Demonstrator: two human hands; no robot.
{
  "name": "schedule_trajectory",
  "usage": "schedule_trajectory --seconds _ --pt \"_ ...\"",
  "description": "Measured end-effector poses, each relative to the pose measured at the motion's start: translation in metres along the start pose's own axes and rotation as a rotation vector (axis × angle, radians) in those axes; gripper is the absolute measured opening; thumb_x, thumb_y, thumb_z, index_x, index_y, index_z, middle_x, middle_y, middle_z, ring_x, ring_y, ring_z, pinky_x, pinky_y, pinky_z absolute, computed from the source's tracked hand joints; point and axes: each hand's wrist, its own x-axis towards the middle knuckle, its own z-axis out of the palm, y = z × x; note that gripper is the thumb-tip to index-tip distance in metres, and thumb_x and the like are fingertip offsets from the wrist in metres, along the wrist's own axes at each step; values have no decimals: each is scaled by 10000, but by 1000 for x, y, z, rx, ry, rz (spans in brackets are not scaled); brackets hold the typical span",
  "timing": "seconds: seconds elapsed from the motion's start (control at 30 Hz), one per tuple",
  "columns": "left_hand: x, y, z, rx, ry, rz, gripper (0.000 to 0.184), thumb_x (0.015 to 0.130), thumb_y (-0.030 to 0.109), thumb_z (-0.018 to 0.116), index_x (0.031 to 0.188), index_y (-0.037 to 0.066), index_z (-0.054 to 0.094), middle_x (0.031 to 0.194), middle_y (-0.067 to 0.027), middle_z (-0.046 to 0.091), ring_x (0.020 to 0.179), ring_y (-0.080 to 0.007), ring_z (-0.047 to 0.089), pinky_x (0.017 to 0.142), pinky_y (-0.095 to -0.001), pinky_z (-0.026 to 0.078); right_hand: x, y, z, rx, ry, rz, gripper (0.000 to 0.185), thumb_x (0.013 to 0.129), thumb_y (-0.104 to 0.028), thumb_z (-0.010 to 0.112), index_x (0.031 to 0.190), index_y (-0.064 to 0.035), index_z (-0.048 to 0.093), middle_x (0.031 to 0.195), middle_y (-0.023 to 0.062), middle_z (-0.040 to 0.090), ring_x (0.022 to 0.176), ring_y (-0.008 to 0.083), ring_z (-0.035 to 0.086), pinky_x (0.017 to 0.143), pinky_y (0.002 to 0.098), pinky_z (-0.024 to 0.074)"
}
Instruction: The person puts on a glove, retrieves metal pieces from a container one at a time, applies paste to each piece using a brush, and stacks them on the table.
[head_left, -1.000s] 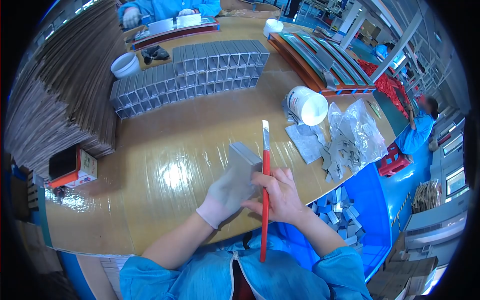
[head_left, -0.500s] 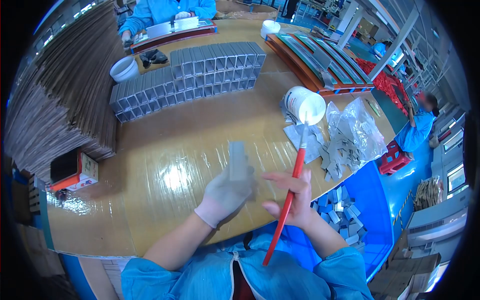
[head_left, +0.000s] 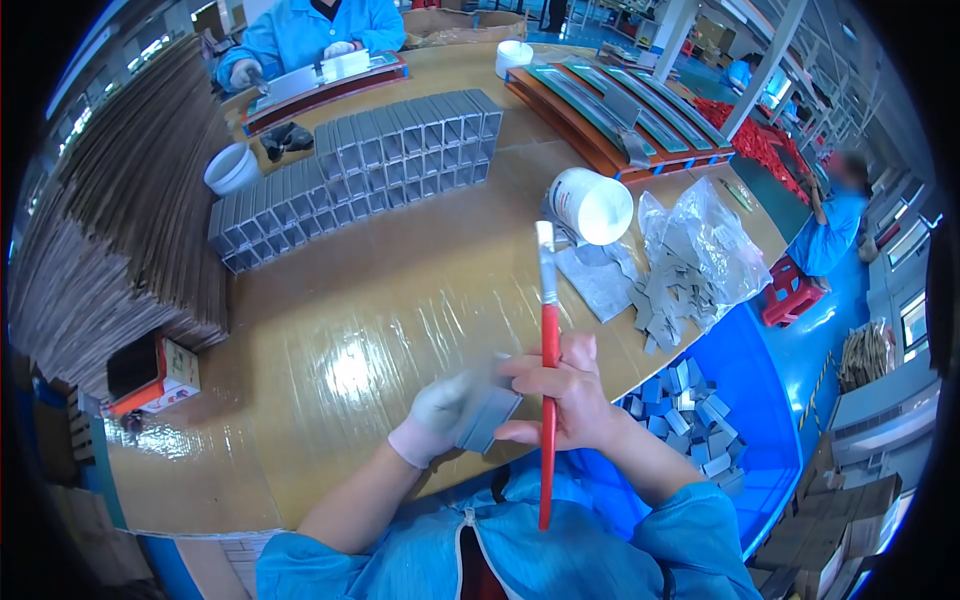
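Note:
My left hand [head_left: 437,415], in a pale glove, holds a small grey box-like piece [head_left: 488,418] above the table near its front edge. My right hand [head_left: 570,395] is bare and holds a red-handled brush [head_left: 549,350], which stands nearly upright with its bristles up. The fingertips of that hand are at the grey piece, blurred by motion. Beyond the hands lies a tipped white tub [head_left: 592,206], with a grey cloth [head_left: 598,278] beside it and a heap of small grey pieces [head_left: 675,300] by a clear plastic bag [head_left: 715,240].
Rows of grey frames [head_left: 360,165] stand stacked across the table [head_left: 290,330]. Tall cardboard sheets [head_left: 130,210] are at left. A rack of green-edged panels [head_left: 620,115] is at back right. A blue bin [head_left: 770,400] holds grey parts. A co-worker [head_left: 310,35] sits opposite.
The grey piece has turned and come lower, closer to me. My right hand has moved back against it, and the brush has swung from leaning right to nearly upright. The view has shifted slightly.

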Motion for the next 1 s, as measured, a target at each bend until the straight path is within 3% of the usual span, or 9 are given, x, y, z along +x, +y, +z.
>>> schedule_trajectory --seconds 0.1,0.3,0.47,0.63,0.8,0.93,1.0 --pt "2 1 1 49 -138 -28 547 923 375 484 1329 10 458 1283 -147 525 1184 -265 509 1027 -390 373 0 1 1 -47 -42 8 467 728 -524 757 956 -153 590 1004 12 672 877 190 470 876 347 272" --pt "-2 0 -5 102 -64 -47 527 936 370 467 1320 9 466 1260 -142 538 1163 -267 521 1021 -376 381 -1 1 2 -10 -10 59 468 727 -538 749 954 -158 597 986 5 670 870 188 463 876 352 256" --pt "-2 -2 -11 98 -64 -42 505 949 353 452 1317 7 469 1263 -138 537 1160 -266 524 1018 -366 386 -2 0 2 -1 -23 107 508 675 -525 764 985 -130 689 943 18 620 853 201 445 869 349 281" --pt "-3 -4 -20 18 -113 -54 478 953 327 446 1308 8 478 1254 -136 545 1148 -273 536 1013 -359 389 -2 -2 -4 3 -1 66 475 749 -515 743 989 -153 553 991 35 679 873 210 482 883 351 290" --pt "-5 -5 -26 -28 -134 -51 469 949 296 459 1329 22 454 1222 -149 557 1085 -264 566 974 -332 416 -19 5 -9 98 248 5 486 785 -444 732 1031 -146 439 1019 111 673 892 237 526 899 372 358" --pt "-2 12 16 -98 77 -16 624 846 142 567 1417 60 330 1248 -157 515 1050 -306 557 800 -349 509 -41 14 -5 129 351 115 432 817 -353 705 1033 -119 414 1020 143 660 916 258 550 891 380 380" --pt "-4 31 17 3 53 37 651 835 124 576 1428 72 312 1260 -160 498 1041 -309 558 784 -352 513 -55 20 -4 122 386 132 393 830 -304 675 1041 -105 409 1027 150 650 918 264 553 888 376 381"
